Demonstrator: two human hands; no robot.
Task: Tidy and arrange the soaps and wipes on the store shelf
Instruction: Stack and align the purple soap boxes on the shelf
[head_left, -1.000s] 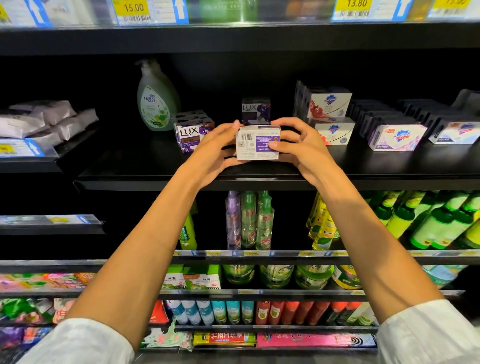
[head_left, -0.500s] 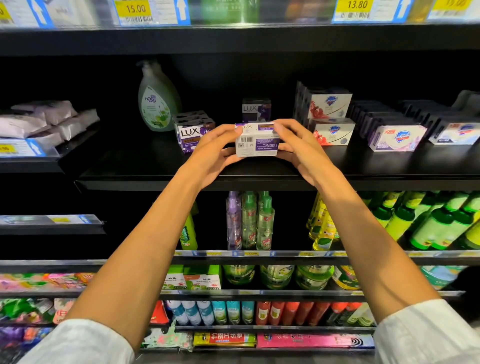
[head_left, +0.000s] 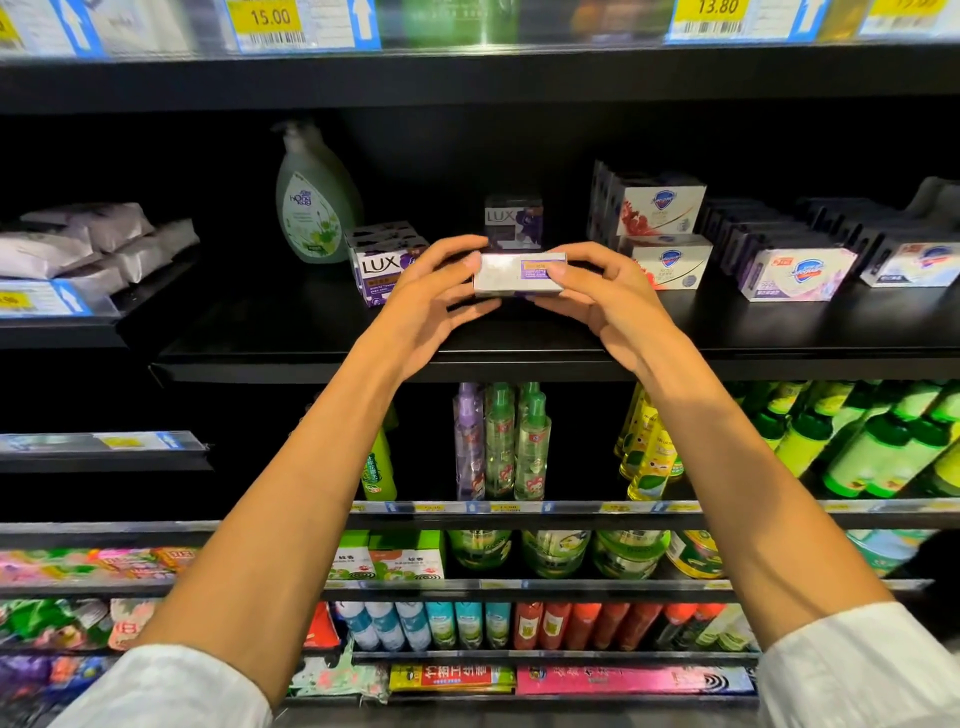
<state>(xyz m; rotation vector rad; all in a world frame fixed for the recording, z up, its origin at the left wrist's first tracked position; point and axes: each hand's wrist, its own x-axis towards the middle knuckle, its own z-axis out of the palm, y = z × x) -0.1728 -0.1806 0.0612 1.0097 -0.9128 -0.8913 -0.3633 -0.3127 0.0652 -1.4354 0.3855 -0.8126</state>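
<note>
Both grips pinch one soap box (head_left: 519, 274) by its short ends: your left hand (head_left: 431, 301) has thumb on top near the left corner and fingers curled under, your right hand (head_left: 597, 296) mirrors it, thumb on the near face, fingers wrapped round the right end. The box is in the air, just above the front part of the black shelf (head_left: 311, 332), tilted so a narrow side faces you, not touching the shelf.

Risks, as I judge them:
- End-only pinch on a smooth carton. If one thumb lets go before the box is seated, it can pivot and drop off the shelf edge onto the bottles below (head_left: 498, 441).
- The LUX stack (head_left: 382, 265) sits just beside your left fingers. Swing left while turning the box and you could knock the stack out of line.
- The single LUX box (head_left: 513, 221) stands right behind the held box. Push back too far and you could shove it deeper or tip it.
- The white soap boxes (head_left: 662, 234), stacked two high, are near your right knuckles; a wide wrist move could clip them.
- It may land with the wrong face forward, since the front label is not facing you now.

Pose: both forearms reach up and forward, converging at the box, wrists bent slightly back, white sleeves (head_left: 156, 691) at the frame bottom. Wipe packs (head_left: 93, 244) lie on the left shelf, well apart, untouched.
</note>
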